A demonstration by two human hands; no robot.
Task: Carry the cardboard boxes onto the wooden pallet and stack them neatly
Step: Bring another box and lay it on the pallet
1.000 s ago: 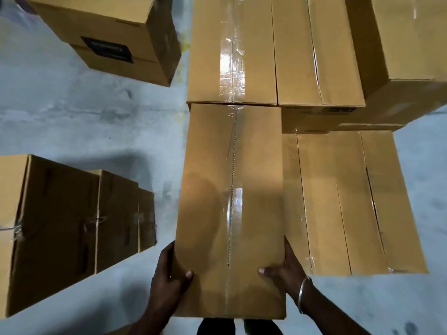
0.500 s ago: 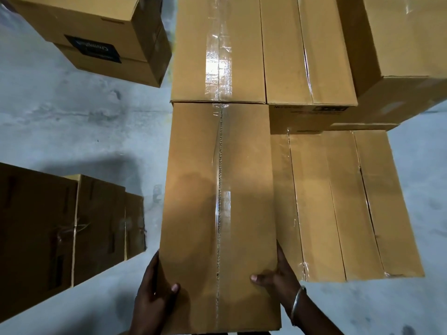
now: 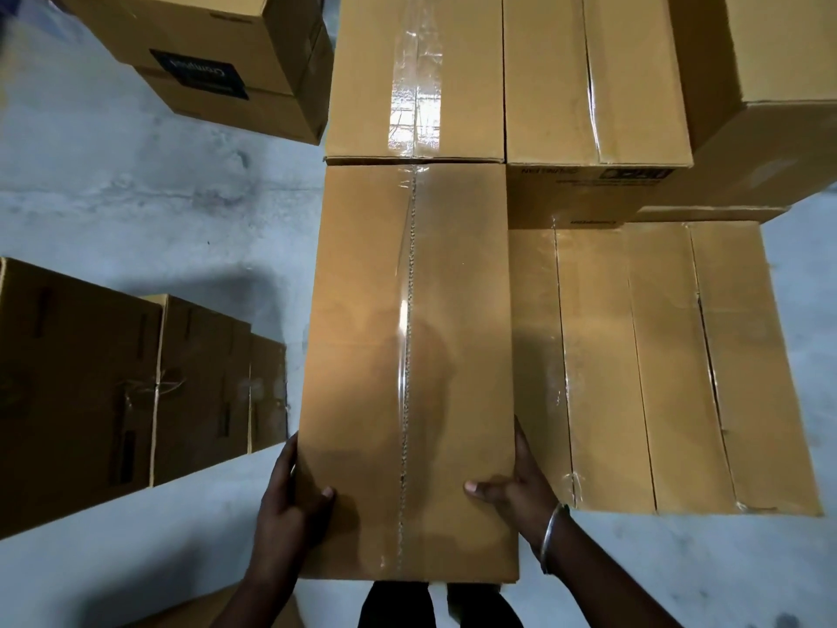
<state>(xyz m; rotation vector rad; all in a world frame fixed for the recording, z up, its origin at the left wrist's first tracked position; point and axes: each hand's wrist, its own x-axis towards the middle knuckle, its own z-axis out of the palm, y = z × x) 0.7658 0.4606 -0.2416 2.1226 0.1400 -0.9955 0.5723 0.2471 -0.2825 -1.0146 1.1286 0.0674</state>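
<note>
- Cardboard, plain brown and sealed with clear tape, is the long box in the middle of the view; it is held at its near end by both hands.
- Its long axis runs from near to far, so most of the box lies far of the grip, and its far edge meets the near edge of the far taped box.
- The left hand clasps the left side, thumb on the top face, fingers hidden down the side.
- The right hand, with a metal bangle on its wrist, clasps the right side in the same manner, thumb laid on top.
- On the right, the lower flat box lies just beside it; its top seems lower.
- I judge the box is being settled in line with the far row; the pallet itself is hidden under the boxes.
- Neither hand is clearly nearer; both arms reach forward from the near edge.
</note>
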